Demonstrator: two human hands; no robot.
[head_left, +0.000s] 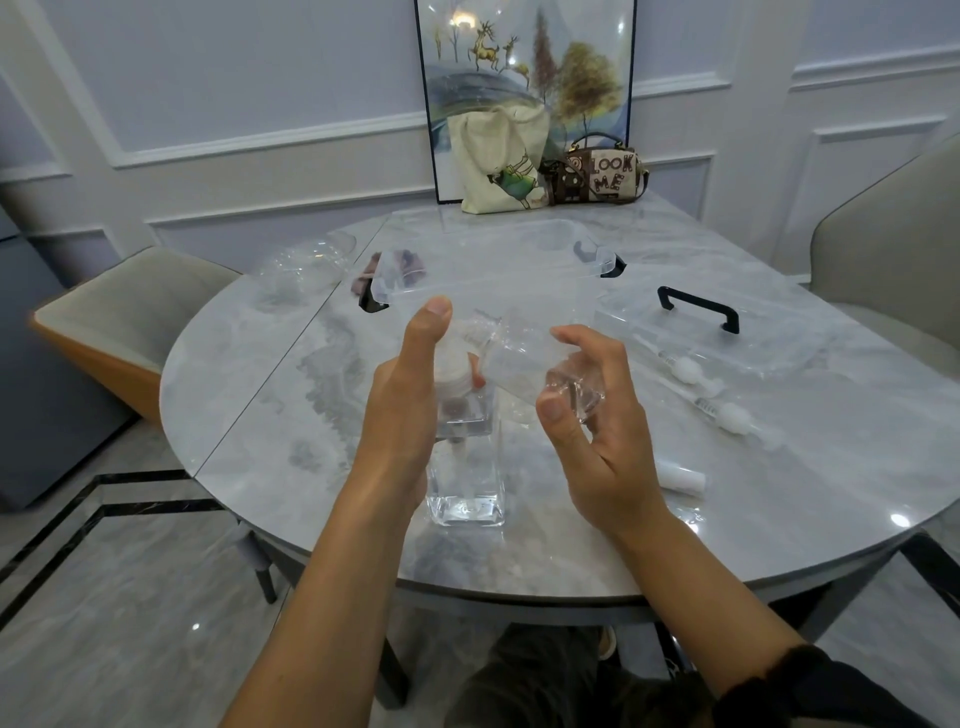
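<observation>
Holding tilted clear bottle (524, 358), right hand (597, 421), left hand (400, 395) gripping cap (454, 375)

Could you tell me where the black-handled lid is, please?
In the head view, the clear lid lies on the table, right of the right hand, just beyond two white pumps.

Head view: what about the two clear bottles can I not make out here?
Head view: any liquid passing from the small bottle to the square bottle; clear on clear.
Head view: the square bottle's mouth; the left hand and the small bottle cover it.
Head view: the small bottle's base; the right hand partly wraps it.
</observation>
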